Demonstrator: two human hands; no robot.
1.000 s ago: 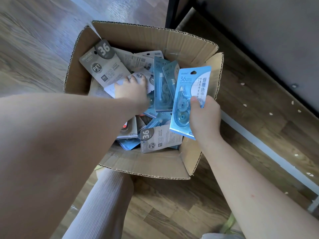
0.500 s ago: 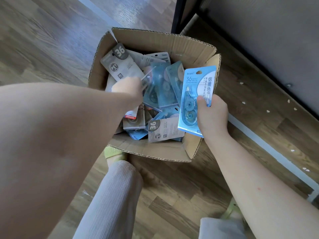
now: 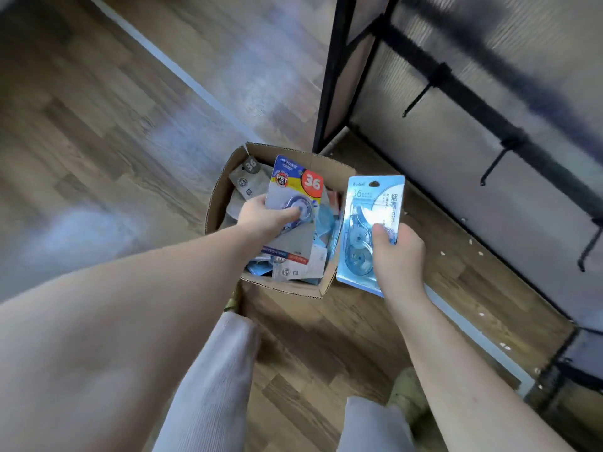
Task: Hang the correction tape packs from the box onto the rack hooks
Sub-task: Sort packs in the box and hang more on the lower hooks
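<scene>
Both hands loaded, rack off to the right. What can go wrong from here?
1. The left hand pinches the red-and-blue pack low down, directly over the box; a slip would likely drop it back into the pile.
2. The right hand grips the light blue pack at its lower half, so its hang hole may be hard to steer onto a hook.
3. The view is motion-blurred, so aiming at the thin hooks could suffer.

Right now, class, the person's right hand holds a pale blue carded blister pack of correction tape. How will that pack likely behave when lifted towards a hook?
The pale blue carded blister pack probably stays fairly stiff: it stands flat above the right hand, gripped only low down. It seems light, held one-handed. Its glossy plastic may be a little slippery.
</scene>
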